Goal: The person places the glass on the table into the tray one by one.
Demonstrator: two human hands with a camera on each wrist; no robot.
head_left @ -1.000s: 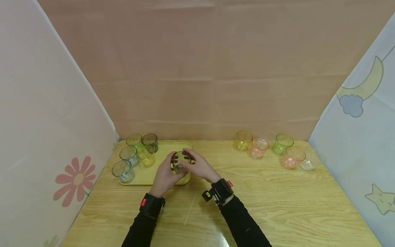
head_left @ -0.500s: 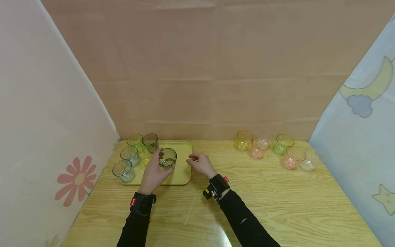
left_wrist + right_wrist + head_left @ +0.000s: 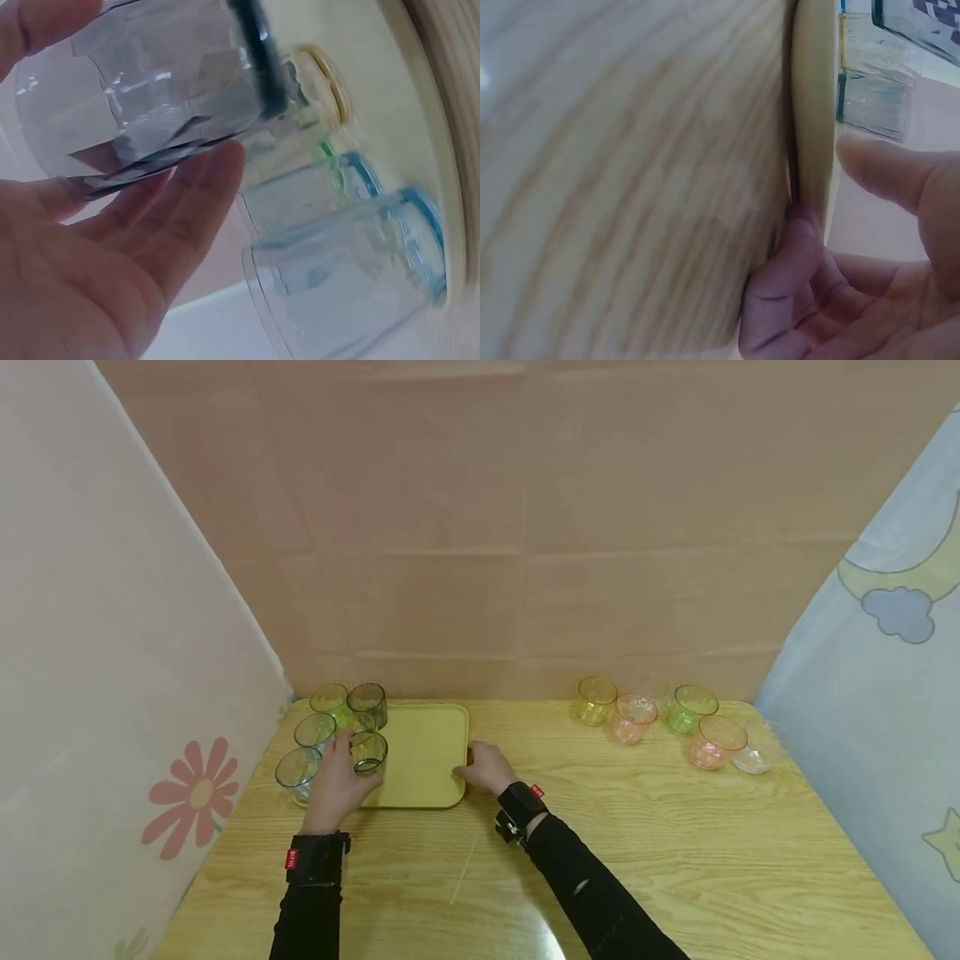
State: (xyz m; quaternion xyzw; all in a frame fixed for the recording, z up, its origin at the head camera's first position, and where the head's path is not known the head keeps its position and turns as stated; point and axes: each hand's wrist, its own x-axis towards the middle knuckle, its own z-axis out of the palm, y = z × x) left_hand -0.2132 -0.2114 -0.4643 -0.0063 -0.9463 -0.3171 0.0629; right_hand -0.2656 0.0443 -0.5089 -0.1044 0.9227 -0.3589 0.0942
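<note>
1 dark-rimmed glass (image 3: 368, 753), now farther left

Your head view: even, soft light, white glare low on the wooden table (image 3: 675, 843), faint shadow beside your right sleeve (image 3: 600, 893). Left wrist: hazy, dark-rimmed glass (image 3: 165, 82) blurry. Right wrist: milky, soft, glare spot at left edge.

Tray (image 3: 427, 752) left on the table (image 3: 600, 860), group of cups (image 3: 679, 720) right.

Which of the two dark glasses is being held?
The nearer dark glass, gripped by the left hand; the other dark glass stands behind it with no hand on it.
</note>
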